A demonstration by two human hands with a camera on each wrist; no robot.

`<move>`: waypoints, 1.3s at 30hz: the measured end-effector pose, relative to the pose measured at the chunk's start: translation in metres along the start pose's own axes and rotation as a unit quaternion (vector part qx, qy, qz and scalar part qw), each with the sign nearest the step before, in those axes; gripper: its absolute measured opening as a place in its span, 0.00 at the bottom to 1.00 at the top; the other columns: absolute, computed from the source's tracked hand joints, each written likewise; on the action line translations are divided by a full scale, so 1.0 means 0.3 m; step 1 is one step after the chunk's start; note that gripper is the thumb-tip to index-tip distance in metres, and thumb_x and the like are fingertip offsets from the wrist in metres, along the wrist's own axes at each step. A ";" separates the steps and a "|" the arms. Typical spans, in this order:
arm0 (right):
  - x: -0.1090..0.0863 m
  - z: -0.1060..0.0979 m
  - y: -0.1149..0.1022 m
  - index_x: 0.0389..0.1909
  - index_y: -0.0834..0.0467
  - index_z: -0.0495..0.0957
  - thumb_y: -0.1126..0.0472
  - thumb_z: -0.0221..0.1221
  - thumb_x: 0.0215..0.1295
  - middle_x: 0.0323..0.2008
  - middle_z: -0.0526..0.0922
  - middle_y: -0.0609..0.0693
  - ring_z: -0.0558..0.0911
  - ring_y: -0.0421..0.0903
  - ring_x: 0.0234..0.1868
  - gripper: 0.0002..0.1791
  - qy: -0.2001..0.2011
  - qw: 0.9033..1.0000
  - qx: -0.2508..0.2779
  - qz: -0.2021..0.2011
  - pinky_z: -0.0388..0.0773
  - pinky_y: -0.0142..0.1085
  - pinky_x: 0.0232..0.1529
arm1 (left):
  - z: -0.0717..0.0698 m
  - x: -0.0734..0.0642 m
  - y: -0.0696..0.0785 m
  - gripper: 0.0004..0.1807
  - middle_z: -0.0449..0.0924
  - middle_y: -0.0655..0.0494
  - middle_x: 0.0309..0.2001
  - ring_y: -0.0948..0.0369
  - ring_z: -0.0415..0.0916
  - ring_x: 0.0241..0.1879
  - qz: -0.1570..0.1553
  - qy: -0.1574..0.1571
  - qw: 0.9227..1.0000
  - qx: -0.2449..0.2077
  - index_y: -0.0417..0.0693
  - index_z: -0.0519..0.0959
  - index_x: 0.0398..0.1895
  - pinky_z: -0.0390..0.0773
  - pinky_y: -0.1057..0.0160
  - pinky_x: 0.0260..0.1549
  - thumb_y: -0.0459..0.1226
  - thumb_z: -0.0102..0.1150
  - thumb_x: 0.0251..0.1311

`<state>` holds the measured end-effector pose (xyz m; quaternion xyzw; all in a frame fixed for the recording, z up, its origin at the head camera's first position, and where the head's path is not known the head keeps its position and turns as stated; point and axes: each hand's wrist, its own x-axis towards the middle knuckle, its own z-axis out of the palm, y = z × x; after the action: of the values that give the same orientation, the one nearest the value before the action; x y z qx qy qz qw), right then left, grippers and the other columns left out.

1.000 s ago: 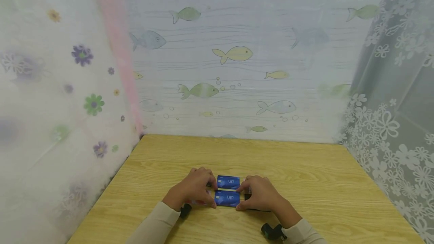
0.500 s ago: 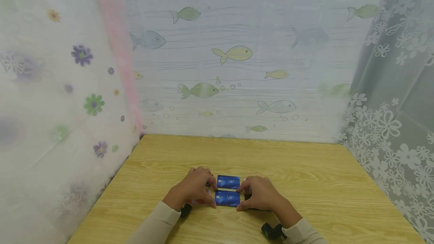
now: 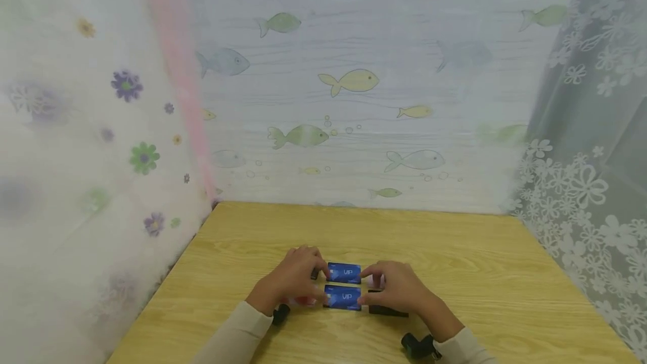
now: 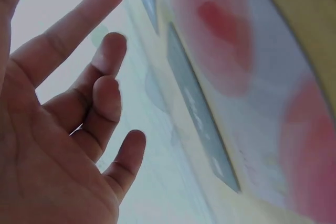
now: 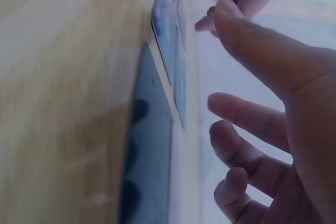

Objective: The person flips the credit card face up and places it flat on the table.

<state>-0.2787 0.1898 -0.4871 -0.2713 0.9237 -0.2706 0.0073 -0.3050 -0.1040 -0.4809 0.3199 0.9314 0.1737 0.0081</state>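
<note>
Two blue VIP cards lie flat on the wooden table, an upper card and a lower card, one behind the other with a narrow gap. My left hand hovers at their left side, fingers relaxed and holding nothing. Beneath it lies a white card with red shapes, partly covered in the head view. On the right, my right hand stays raised with loosely bent fingers. Under that hand sits a black card, seen edge-on as a dark flat piece in the right wrist view.
A small dark item shows behind the left fingers, and a pale pinkish item behind the right ones. Black wrist cameras hang under the wrists. Patterned curtains enclose the table at the back and sides.
Fingers of both hands have come off the edges of the blue cards. The right hand has drawn slightly to the right, uncovering more of the black card. The head view has shifted a little.
</note>
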 end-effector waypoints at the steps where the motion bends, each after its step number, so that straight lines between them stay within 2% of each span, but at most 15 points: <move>1: -0.005 -0.011 0.004 0.53 0.45 0.87 0.35 0.73 0.56 0.32 0.80 0.38 0.74 0.33 0.25 0.27 0.008 1.000 0.006 0.003 0.72 0.32 0.26 | 0.001 0.008 0.008 0.22 0.77 0.68 0.43 0.65 0.65 0.44 0.005 0.007 1.000 0.005 0.71 0.89 0.39 0.67 0.51 0.54 0.63 0.81 0.40; 5: -0.029 -0.054 0.027 0.50 0.45 0.88 0.38 0.74 0.55 0.31 0.80 0.39 0.73 0.37 0.27 0.24 0.034 0.999 -0.010 0.017 0.71 0.32 0.29 | 0.008 0.044 0.048 0.22 0.78 0.68 0.43 0.65 0.68 0.44 0.027 0.022 0.999 0.035 0.69 0.89 0.38 0.69 0.50 0.53 0.63 0.81 0.41; 8: -0.052 -0.082 0.048 0.47 0.44 0.88 0.38 0.76 0.53 0.32 0.80 0.39 0.73 0.39 0.32 0.23 0.041 0.998 -0.026 0.034 0.70 0.33 0.31 | 0.019 0.068 0.082 0.23 0.78 0.68 0.43 0.65 0.68 0.45 0.033 0.016 0.998 0.048 0.68 0.89 0.39 0.69 0.52 0.52 0.64 0.79 0.42; 15: -0.117 -0.115 0.099 0.42 0.41 0.88 0.37 0.77 0.49 0.35 0.80 0.37 0.76 0.42 0.37 0.22 0.027 0.997 -0.036 0.065 0.74 0.37 0.37 | 0.053 0.112 0.158 0.23 0.76 0.71 0.42 0.66 0.68 0.43 0.037 0.009 0.997 0.067 0.72 0.89 0.38 0.68 0.55 0.48 0.67 0.78 0.41; 21: -0.154 -0.121 0.115 0.41 0.40 0.88 0.35 0.79 0.43 0.36 0.81 0.37 0.75 0.41 0.36 0.24 0.008 0.996 -0.043 0.080 0.72 0.36 0.36 | 0.096 0.149 0.209 0.24 0.77 0.70 0.41 0.66 0.67 0.41 0.043 0.011 0.997 0.065 0.71 0.90 0.38 0.65 0.57 0.43 0.68 0.78 0.39; 27: -0.167 -0.111 0.121 0.39 0.37 0.87 0.35 0.80 0.39 0.35 0.79 0.35 0.74 0.39 0.35 0.25 -0.008 0.995 -0.052 0.088 0.70 0.38 0.37 | 0.109 0.156 0.244 0.23 0.78 0.71 0.42 0.65 0.69 0.42 0.043 -0.003 0.996 0.084 0.73 0.90 0.34 0.69 0.55 0.46 0.69 0.78 0.37; 33: -0.171 -0.104 0.131 0.39 0.36 0.86 0.37 0.81 0.39 0.34 0.78 0.34 0.74 0.38 0.34 0.24 -0.009 0.995 -0.051 0.088 0.68 0.40 0.39 | 0.116 0.159 0.257 0.19 0.78 0.71 0.42 0.66 0.67 0.40 0.041 -0.018 0.996 0.078 0.72 0.90 0.31 0.66 0.57 0.43 0.66 0.79 0.39; 39: -0.169 -0.113 0.117 0.39 0.39 0.86 0.39 0.81 0.41 0.35 0.80 0.37 0.76 0.41 0.36 0.23 -0.028 0.995 -0.032 0.092 0.72 0.42 0.38 | 0.117 0.173 0.265 0.18 0.75 0.71 0.36 0.65 0.67 0.38 0.017 -0.042 0.997 0.064 0.70 0.88 0.28 0.63 0.60 0.39 0.64 0.82 0.38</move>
<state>-0.2584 0.2570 -0.4825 -0.1927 0.9523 -0.2314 0.0492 -0.2947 -0.0033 -0.4827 0.3425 0.9339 0.0998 0.0242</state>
